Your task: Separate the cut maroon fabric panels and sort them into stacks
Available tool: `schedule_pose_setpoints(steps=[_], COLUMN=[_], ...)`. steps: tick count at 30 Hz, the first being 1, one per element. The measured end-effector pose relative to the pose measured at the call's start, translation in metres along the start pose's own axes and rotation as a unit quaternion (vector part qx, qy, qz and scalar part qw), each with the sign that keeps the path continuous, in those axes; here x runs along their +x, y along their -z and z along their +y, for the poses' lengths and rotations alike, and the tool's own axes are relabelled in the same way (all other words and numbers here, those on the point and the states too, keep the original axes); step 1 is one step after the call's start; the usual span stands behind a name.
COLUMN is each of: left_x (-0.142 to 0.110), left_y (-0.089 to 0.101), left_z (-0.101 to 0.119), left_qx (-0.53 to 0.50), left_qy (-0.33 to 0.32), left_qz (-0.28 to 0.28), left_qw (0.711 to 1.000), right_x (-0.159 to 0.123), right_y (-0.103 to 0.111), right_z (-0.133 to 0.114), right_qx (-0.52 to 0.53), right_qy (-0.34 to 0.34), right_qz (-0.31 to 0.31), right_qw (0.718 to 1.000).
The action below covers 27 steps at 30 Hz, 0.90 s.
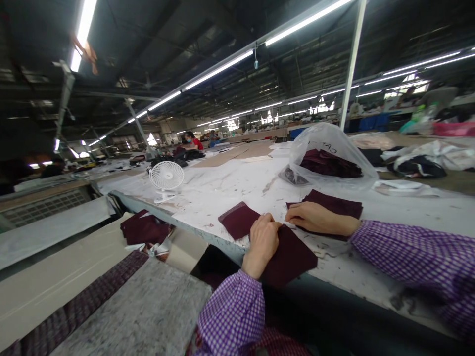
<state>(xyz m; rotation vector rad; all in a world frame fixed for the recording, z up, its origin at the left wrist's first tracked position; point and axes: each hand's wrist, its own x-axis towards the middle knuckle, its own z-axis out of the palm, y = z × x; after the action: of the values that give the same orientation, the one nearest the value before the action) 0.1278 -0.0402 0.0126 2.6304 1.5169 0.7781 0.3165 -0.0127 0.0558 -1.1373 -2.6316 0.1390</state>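
My left hand [261,243] is at the near edge of the white-covered table, fingers curled and closed on the upper edge of a dark maroon fabric piece [291,256]. That piece partly overhangs the table edge. Left of the hand lies another maroon fabric piece [237,220] with a greyish strip along one side. My right hand [315,217] rests over a small pile of maroon fabric pieces [339,202]. Its thumb and fingers are pinched together, close to my left fingertips. Whatever sits between them is too small to make out.
A clear plastic bag [326,153] holding more maroon pieces stands behind my right hand. A small white fan [166,177] is at the left table edge. Lower left, a grey board [137,301] and more maroon cloth [144,228] lie below table height. A person [193,142] works far back.
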Motion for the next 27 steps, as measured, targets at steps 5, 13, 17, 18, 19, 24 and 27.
schedule_pose_setpoints(steps=[5, 13, 17, 18, 19, 24, 27], left_x=[-0.004, -0.004, -0.004, -0.004, -0.004, -0.003, -0.002], left_y=[0.0, 0.0, 0.002, 0.002, 0.003, 0.004, 0.005], left_z=[0.0, 0.0, 0.001, 0.001, 0.002, 0.004, 0.006], left_qx=[0.01, 0.006, 0.015, 0.018, 0.021, 0.035, 0.039], left_qy=[-0.029, -0.049, -0.056, -0.057, -0.057, -0.05, -0.042], left_qz=[0.014, 0.015, 0.012, 0.01, 0.008, -0.01, -0.014], left_qw=[0.999, 0.999, 0.998, 0.998, 0.998, 0.998, 0.998], right_x=[0.001, 0.0, 0.0, 0.0, -0.001, -0.003, -0.005], right_y=[-0.009, -0.011, -0.011, -0.01, -0.009, -0.005, -0.01], right_z=[0.006, 0.01, 0.009, 0.007, 0.005, -0.013, -0.019], right_qx=[-0.034, -0.046, -0.047, -0.052, -0.058, -0.079, -0.112], right_qy=[0.034, 0.041, 0.04, 0.035, 0.028, 0.03, 0.031], right_qz=[-0.016, -0.012, -0.014, -0.009, 0.001, 0.023, 0.008], right_qw=[0.999, 0.998, 0.998, 0.998, 0.998, 0.996, 0.993])
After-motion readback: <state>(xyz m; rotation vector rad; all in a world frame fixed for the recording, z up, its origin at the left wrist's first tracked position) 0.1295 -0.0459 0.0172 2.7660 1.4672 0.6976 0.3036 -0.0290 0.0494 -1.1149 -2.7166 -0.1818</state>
